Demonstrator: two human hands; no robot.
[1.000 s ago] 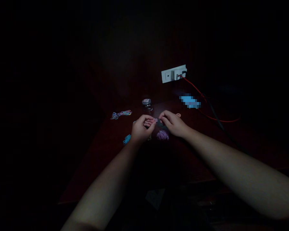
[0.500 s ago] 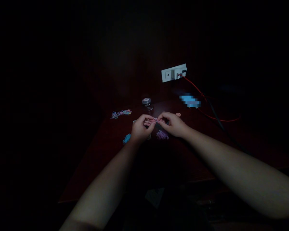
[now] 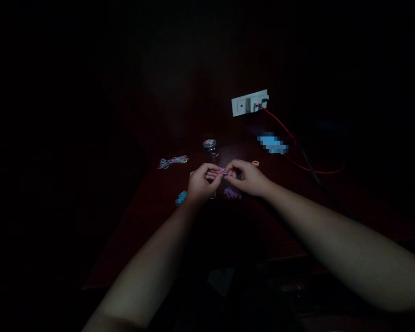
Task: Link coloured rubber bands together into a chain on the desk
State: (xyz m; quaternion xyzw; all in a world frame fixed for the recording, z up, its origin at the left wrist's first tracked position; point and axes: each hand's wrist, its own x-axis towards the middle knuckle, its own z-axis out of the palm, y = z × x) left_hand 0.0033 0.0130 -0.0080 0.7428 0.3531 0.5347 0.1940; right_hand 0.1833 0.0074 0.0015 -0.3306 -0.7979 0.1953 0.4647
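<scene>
My left hand (image 3: 204, 182) and my right hand (image 3: 245, 177) meet fingertip to fingertip just above the dark red table. Between them they pinch small pink hair ties (image 3: 222, 170), largely covered by the fingers. A heap of purple hair ties (image 3: 232, 192) lies just below my right hand. By my left wrist is a bunch of blue ones (image 3: 181, 198). Farther left sits a loose pile of mixed-colour hair ties (image 3: 173, 161). One peach-coloured ring (image 3: 255, 163) rests beyond my right hand.
A small clear jar with a lid (image 3: 210, 146) stands behind my hands. On the wall is a white socket (image 3: 250, 103) with plugs and a red cable (image 3: 276, 119). A blurred blue patch (image 3: 272, 143) lies at the back right of the table (image 3: 141, 221). The surroundings are very dark.
My fingertips have shifted slightly around the pink hair ties, the right fingers opening out a little. The whole view has moved a few pixels; the piles stay put.
</scene>
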